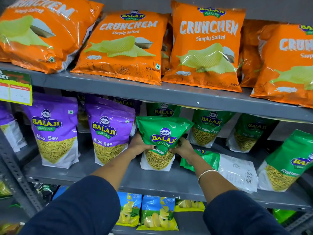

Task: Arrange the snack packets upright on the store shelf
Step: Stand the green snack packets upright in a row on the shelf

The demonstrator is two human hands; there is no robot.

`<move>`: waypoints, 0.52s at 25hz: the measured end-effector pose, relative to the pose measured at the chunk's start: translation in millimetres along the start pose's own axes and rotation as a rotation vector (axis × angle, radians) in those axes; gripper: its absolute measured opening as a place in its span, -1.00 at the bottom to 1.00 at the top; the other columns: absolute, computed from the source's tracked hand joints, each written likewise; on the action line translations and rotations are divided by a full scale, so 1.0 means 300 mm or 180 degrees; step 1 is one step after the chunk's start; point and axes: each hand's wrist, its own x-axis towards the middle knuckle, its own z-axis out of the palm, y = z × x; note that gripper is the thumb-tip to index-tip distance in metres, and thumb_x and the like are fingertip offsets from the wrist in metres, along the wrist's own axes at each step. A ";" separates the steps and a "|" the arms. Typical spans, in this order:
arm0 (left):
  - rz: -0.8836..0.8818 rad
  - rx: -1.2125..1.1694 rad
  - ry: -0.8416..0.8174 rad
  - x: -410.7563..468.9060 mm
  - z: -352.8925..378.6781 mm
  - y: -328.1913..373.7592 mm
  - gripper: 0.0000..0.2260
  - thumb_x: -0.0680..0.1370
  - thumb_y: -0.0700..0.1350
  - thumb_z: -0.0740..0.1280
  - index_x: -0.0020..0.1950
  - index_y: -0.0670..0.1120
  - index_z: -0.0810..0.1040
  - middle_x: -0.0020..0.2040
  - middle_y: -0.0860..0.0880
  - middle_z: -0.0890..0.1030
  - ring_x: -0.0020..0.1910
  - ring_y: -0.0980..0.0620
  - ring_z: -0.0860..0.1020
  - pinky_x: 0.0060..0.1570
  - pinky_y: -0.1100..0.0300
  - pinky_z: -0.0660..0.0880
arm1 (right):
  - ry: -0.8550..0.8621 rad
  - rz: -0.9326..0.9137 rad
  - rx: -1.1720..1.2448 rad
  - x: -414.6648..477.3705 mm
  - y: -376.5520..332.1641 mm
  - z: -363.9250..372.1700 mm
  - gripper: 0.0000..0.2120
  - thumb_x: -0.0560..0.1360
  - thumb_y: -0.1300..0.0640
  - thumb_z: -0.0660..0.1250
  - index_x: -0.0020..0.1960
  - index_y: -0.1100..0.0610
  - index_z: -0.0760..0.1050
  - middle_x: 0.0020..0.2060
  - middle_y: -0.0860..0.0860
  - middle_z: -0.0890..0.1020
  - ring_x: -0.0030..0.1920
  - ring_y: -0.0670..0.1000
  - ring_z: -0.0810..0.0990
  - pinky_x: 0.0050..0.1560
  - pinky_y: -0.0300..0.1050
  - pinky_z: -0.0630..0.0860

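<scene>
A green Ratlami Sev packet [160, 133] stands upright on the grey middle shelf [118, 177], its base on the shelf board. My left hand [139, 144] grips its left side and my right hand [183, 147] grips its right side, pinching the pack at its waist. To the right, under my right wrist, another green packet [225, 168] lies flat with its white back and barcode up. Two purple Aloo Sev packets [54, 131] [110, 131] stand upright to the left. More green packets [208, 129] [286, 165] stand to the right.
Orange Crunchem wafer bags [123, 48] lean along the top shelf, overhanging its front edge. Blue and yellow chip bags [157, 212] fill the shelf below. A green and yellow price tag [15, 87] hangs at the left. A perforated metal upright [18, 177] frames the left side.
</scene>
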 end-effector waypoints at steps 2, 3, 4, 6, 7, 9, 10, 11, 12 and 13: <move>-0.0063 0.0110 -0.0005 -0.009 0.000 0.003 -0.31 0.29 -0.23 0.52 0.33 -0.18 0.28 0.31 -0.15 0.47 0.28 -0.09 0.44 0.21 0.15 0.39 | -0.0055 0.0020 -0.0025 -0.008 -0.005 0.002 -0.43 0.31 0.47 0.44 0.29 0.37 0.37 0.24 0.28 0.55 0.27 0.23 0.52 0.34 0.21 0.41; -0.0199 0.0161 -0.0113 -0.013 -0.004 0.004 -0.34 0.31 -0.19 0.51 0.33 -0.17 0.28 0.31 -0.14 0.47 0.26 -0.09 0.44 0.16 0.14 0.39 | -0.0108 0.0041 -0.0059 -0.012 -0.007 -0.003 -0.42 0.32 0.48 0.44 0.30 0.38 0.36 0.24 0.29 0.55 0.26 0.25 0.51 0.34 0.22 0.41; -0.0464 0.0267 -0.0327 -0.018 -0.008 0.006 -0.37 0.34 -0.14 0.50 0.32 -0.15 0.29 0.28 -0.12 0.48 0.22 -0.11 0.47 0.10 0.11 0.41 | -0.0146 0.0062 -0.0105 -0.015 -0.008 -0.012 -0.43 0.32 0.49 0.42 0.30 0.39 0.35 0.23 0.32 0.54 0.26 0.28 0.51 0.33 0.22 0.41; -0.1370 0.0838 -0.1104 -0.036 -0.016 0.014 -0.43 0.39 0.00 0.43 0.32 -0.13 0.33 0.10 -0.11 0.53 -0.03 -0.09 0.53 0.05 0.02 0.45 | -0.0102 0.0105 -0.0225 -0.023 -0.001 -0.050 -0.43 0.34 0.51 0.40 0.31 0.42 0.33 0.23 0.37 0.51 0.24 0.29 0.51 0.28 0.15 0.45; -0.1819 0.1221 -0.1598 -0.046 -0.015 0.023 -0.50 0.43 0.05 0.38 0.28 -0.15 0.38 -0.02 -0.12 0.55 -0.14 -0.07 0.54 0.10 0.02 0.45 | 0.0009 0.0133 -0.0332 -0.029 0.004 -0.082 -0.42 0.35 0.49 0.40 0.33 0.42 0.33 0.24 0.37 0.49 0.21 0.23 0.51 0.23 0.08 0.46; -0.2381 0.1511 -0.2453 -0.063 0.023 0.036 -0.64 0.51 0.10 0.25 0.00 -0.21 0.47 0.03 -0.20 0.58 -0.02 -0.14 0.58 0.30 0.01 0.40 | 0.0291 0.0174 -0.0655 -0.040 0.023 -0.174 -0.43 0.37 0.41 0.43 0.34 0.39 0.35 0.26 0.33 0.49 0.17 0.14 0.50 0.16 -0.04 0.47; -0.2448 0.1470 -0.2674 -0.069 0.057 0.037 -0.65 0.53 0.10 0.19 -0.12 -0.21 0.45 0.20 -0.24 0.54 0.17 -0.19 0.53 0.35 -0.02 0.35 | 0.0408 0.0206 -0.0871 -0.043 0.033 -0.224 -0.44 0.38 0.37 0.44 0.34 0.36 0.38 0.26 0.29 0.51 0.20 0.15 0.51 0.17 -0.07 0.46; -0.2465 0.1363 -0.2819 -0.081 0.108 0.054 -0.64 0.55 0.10 0.16 -0.18 -0.21 0.43 0.31 -0.27 0.46 0.30 -0.21 0.44 0.36 -0.07 0.32 | 0.0510 0.0263 -0.1161 -0.047 0.052 -0.290 -0.46 0.39 0.31 0.45 0.33 0.33 0.40 0.26 0.26 0.53 0.24 0.17 0.52 0.19 -0.08 0.44; -0.2447 0.1213 -0.2895 -0.097 0.171 0.079 -0.63 0.55 0.10 0.15 -0.18 -0.21 0.41 0.34 -0.28 0.43 0.36 -0.21 0.38 0.36 -0.11 0.30 | 0.0570 0.0320 -0.1505 -0.050 0.078 -0.360 -0.49 0.40 0.25 0.45 0.31 0.31 0.42 0.25 0.23 0.55 0.25 0.17 0.52 0.19 -0.08 0.44; -0.2423 0.1057 -0.2936 -0.112 0.236 0.102 -0.62 0.55 0.12 0.13 -0.15 -0.21 0.41 0.32 -0.28 0.44 0.38 -0.21 0.35 0.37 -0.13 0.28 | 0.0553 0.0364 -0.1847 -0.051 0.099 -0.424 -0.52 0.43 0.18 0.43 0.30 0.30 0.44 0.22 0.22 0.56 0.24 0.17 0.53 0.15 -0.09 0.45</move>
